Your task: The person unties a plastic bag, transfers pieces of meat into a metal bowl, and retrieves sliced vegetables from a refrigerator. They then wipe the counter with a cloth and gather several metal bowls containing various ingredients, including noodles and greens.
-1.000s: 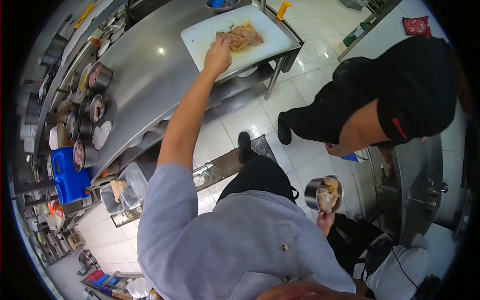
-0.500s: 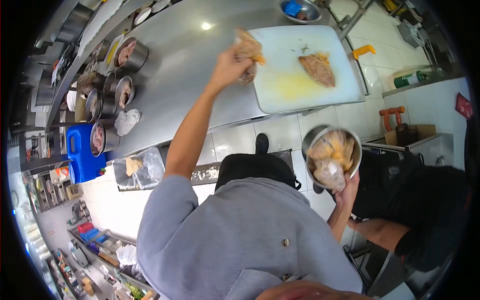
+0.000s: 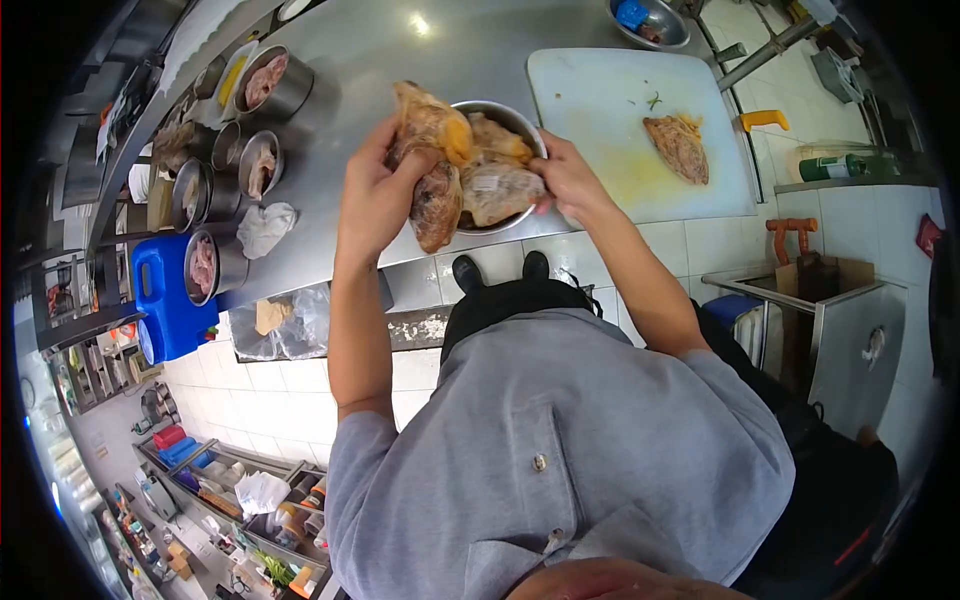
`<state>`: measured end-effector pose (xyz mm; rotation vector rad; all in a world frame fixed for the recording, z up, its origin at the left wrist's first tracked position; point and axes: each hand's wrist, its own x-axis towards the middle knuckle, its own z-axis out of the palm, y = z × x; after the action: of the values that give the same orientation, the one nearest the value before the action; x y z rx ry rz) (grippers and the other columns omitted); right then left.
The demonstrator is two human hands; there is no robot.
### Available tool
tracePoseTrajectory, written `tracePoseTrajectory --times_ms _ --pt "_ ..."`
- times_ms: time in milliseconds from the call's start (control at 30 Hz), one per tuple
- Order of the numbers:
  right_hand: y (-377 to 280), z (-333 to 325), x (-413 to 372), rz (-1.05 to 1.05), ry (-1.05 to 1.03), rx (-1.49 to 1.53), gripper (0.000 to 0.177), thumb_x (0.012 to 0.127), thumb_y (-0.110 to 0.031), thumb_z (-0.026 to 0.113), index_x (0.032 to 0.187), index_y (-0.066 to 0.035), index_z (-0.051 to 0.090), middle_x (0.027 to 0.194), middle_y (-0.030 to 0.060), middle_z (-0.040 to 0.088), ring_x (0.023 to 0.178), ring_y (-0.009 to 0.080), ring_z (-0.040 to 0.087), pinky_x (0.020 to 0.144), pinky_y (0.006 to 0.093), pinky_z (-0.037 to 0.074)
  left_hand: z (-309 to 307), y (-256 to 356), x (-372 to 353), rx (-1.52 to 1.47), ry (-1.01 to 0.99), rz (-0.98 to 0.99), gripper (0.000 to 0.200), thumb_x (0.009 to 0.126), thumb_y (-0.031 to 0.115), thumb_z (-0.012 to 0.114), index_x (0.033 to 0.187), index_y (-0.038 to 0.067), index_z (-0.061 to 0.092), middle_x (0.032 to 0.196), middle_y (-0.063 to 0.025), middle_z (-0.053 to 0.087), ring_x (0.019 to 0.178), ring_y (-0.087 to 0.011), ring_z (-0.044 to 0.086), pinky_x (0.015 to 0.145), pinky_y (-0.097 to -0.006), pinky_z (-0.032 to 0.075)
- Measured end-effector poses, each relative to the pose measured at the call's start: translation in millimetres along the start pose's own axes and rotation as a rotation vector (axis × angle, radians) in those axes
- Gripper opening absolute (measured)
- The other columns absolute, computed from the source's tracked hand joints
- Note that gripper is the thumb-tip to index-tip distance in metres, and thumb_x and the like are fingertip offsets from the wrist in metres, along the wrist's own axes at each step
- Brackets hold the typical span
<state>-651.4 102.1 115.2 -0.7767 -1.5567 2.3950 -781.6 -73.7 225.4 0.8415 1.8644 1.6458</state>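
My left hand (image 3: pixel 378 192) is closed around a brown-and-yellow piece of cooked-looking meat (image 3: pixel 437 205), held over the left rim of a round metal pot. That metal pot (image 3: pixel 515 112) is at the counter's front edge, left of the cutting board. More meat pieces (image 3: pixel 497 193) fill it, one with a shiny, wrapped-looking surface. At the pot's right side, my right hand (image 3: pixel 572 178) grips the rim, its fingertips partly hidden. A single browned piece of meat (image 3: pixel 677 150) lies on the white cutting board (image 3: pixel 590 85), beside a yellowish wet stain.
Metal pots with raw meat (image 3: pixel 266 80) line the counter's left side, near a crumpled white cloth (image 3: pixel 267 230) and a blue jug (image 3: pixel 170 300). A metal bowl (image 3: pixel 675 30) stands behind the board. Another person in dark clothes (image 3: pixel 820 490) is at the right.
My right hand has brought the pot from beside my body up to the counter. My left hand, still holding meat, has come down and left to the pot. The other person has shifted lower.
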Motion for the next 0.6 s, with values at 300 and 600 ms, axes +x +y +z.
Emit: tracePoseTrajectory --times_ms 300,600 --pt "-1 -22 27 -0.173 0.116 -0.417 0.034 0.087 -0.011 0.056 0.120 -0.001 0.058 0.087 0.0124 0.064 0.063 0.0208 0.065 0.055 0.0337 0.052 -8 -97 31 1.150 0.203 0.237 0.039 0.080 0.031 0.063 0.114 0.013 0.067 0.115 -0.0157 0.057 0.110 -0.0346 0.047 0.097 -0.0450 0.038" --pt "-12 -197 -3 0.067 0.753 -1.736 0.071 0.070 -0.036 0.064 0.137 -0.029 0.043 0.136 0.0267 0.040 0.109 0.0466 0.054 0.091 0.0510 0.046 -13 -101 16 0.930 0.100 0.127 0.057 0.080 0.054 0.064 0.126 0.021 0.060 0.138 -0.0270 0.036 0.130 -0.0472 0.026 0.103 -0.0622 0.022"
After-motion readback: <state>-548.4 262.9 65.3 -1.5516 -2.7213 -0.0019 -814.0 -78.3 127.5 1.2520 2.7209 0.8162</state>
